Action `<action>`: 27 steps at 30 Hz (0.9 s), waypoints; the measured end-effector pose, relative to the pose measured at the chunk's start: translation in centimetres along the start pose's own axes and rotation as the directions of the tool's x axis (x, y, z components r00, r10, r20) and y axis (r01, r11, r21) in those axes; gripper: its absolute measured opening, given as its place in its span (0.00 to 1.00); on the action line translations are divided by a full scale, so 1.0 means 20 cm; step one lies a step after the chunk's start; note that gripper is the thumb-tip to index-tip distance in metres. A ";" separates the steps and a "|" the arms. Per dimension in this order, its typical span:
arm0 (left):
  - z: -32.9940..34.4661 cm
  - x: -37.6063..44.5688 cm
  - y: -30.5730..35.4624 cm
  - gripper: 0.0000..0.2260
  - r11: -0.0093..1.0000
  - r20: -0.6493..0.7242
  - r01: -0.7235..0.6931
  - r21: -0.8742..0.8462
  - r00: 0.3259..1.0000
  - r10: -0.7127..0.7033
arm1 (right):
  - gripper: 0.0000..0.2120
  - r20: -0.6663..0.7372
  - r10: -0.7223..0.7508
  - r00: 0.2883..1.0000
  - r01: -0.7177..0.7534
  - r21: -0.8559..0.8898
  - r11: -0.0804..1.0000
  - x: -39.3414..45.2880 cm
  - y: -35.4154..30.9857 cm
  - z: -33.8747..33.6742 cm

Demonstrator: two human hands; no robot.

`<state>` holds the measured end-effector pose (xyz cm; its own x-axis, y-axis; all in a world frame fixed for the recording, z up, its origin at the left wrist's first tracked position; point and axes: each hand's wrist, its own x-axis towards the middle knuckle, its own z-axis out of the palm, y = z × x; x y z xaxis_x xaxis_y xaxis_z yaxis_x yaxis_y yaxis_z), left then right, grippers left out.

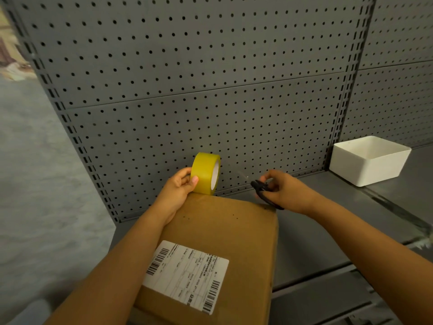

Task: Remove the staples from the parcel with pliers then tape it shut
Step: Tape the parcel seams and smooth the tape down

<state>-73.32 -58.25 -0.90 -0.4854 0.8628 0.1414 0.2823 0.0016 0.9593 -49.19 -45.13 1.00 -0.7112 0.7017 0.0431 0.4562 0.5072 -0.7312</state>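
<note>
Two bare arms reach out from the bottom of the view over a brown cardboard parcel (220,233). It lies flat on a grey metal shelf (311,240), and it has a white shipping label (187,275) with black barcodes stuck on its near part. Small dark dots show near the far edge of the parcel; I cannot tell what they are.

At that far edge, the left hand (179,188) holds a roll of yellow tape (206,173). Its thumb and fingers curl round the roll. The roll stands on its rim and touches the far edge of the parcel.

On the other side, the right hand (281,188) holds a black tool (263,191) just past the far right corner of the parcel. Its fingers are curled round the handles. Most of the tool is hidden by the hand, so I cannot tell if it is pliers or scissors.

Behind both hands stands a grey pegboard wall (187,90) full of little round holes. Far off to the right, a white plastic bin (367,160) sits on the shelf against the wall, well apart from the parcel.
</note>
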 end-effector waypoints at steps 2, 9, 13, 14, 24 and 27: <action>0.00 0.00 0.00 0.14 1.000 0.004 0.004 -0.013 1.000 -0.004 | 0.15 0.045 -0.023 0.999 0.025 -0.036 0.999 -0.01 -0.04 0.02; -0.02 0.02 -0.02 0.17 0.993 0.000 0.009 -0.116 1.000 -0.009 | 0.26 0.196 0.038 0.980 -0.024 -0.075 0.997 -0.07 -0.09 -0.02; -0.02 0.02 -0.02 0.17 0.992 -0.008 -0.005 -0.127 1.000 0.004 | 0.22 0.116 -0.039 0.992 0.057 -0.152 0.987 -0.07 -0.13 -0.04; -0.02 0.02 -0.02 0.17 0.991 -0.009 -0.008 -0.130 1.000 0.007 | 0.22 0.127 -0.049 0.991 0.072 -0.180 0.981 -0.07 -0.15 -0.04; -0.01 0.02 -0.02 0.17 0.993 -0.034 -0.001 -0.116 0.999 -0.003 | 0.23 0.288 -0.008 0.958 0.110 -0.341 0.934 0.00 -0.28 0.06; -0.01 0.01 -0.02 0.16 0.994 -0.039 -0.005 -0.107 0.999 0.001 | 0.23 0.292 -0.017 0.956 0.115 -0.322 0.940 0.02 -0.29 0.09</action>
<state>-73.70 -58.07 -1.23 -0.5171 0.8424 0.1512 0.1943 -0.0566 0.9793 -53.13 -48.66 3.94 -0.8438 0.5166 -0.1455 0.5195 0.7183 -0.4628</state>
